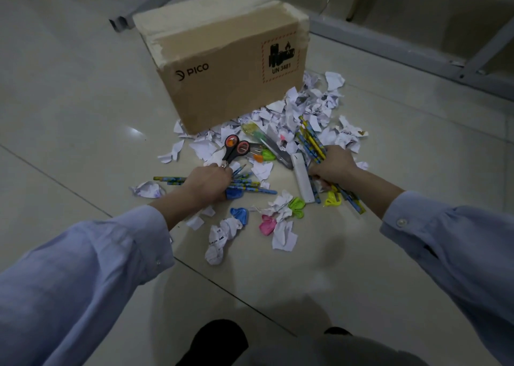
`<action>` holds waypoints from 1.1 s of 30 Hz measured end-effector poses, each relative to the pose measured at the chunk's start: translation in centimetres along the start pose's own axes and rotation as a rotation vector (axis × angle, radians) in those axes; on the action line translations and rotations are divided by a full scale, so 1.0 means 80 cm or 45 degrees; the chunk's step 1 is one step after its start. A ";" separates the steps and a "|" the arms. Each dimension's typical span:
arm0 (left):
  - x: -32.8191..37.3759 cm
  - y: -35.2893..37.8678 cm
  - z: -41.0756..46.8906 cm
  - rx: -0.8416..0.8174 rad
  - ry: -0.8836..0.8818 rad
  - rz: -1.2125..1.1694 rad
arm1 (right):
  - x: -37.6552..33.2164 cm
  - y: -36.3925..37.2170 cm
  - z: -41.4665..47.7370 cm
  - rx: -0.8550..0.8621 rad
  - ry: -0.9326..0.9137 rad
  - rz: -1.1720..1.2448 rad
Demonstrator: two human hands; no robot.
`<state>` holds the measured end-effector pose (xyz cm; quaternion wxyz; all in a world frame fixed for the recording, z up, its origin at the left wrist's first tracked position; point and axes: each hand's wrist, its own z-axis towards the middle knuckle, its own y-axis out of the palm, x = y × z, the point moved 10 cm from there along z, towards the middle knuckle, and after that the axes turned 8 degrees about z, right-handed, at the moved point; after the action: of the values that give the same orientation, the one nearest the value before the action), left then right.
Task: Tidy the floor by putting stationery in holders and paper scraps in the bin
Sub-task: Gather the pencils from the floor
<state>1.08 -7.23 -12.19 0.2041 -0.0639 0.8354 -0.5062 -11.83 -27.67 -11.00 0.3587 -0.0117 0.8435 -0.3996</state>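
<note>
Cardboard box (222, 59) on tiled floor (69, 101)

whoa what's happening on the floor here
A person is crouched over a spill of stationery and torn paper scraps in front of a cardboard box. The right hand grips a bundle of patterned pencils; the left hand is gathering more pencils beside the scissors. No holder or bin is in view.

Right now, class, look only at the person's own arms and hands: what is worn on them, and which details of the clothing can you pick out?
Both arms wear long, loose sleeves of pale blue shirt cloth, creased along their length. The right sleeve ends in a cuff closed with a small pale button. The left sleeve has a plain cuff with a small button. Left hand and right hand are bare: no gloves, rings or watch show.
</note>
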 end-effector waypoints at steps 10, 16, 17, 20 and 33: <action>-0.036 -0.002 0.003 -0.040 -0.107 -0.549 | -0.004 0.010 0.001 0.028 0.013 -0.147; -0.069 -0.015 0.000 0.084 -0.291 -0.977 | -0.006 0.015 0.003 -0.005 0.035 -0.213; -0.072 -0.014 0.000 0.089 -0.310 -1.024 | -0.006 0.013 0.004 -0.008 0.037 -0.212; -0.074 -0.006 0.000 0.090 -0.319 -1.183 | -0.009 0.005 0.004 -0.028 0.059 -0.203; -0.067 -0.033 -0.010 0.091 -0.294 -1.490 | -0.014 -0.033 -0.025 -0.372 0.277 0.037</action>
<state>5.34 -6.18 -8.10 -0.0171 -0.5611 0.6165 -0.5521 -12.93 -27.79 -7.66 0.2657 -0.0083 0.9265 -0.2663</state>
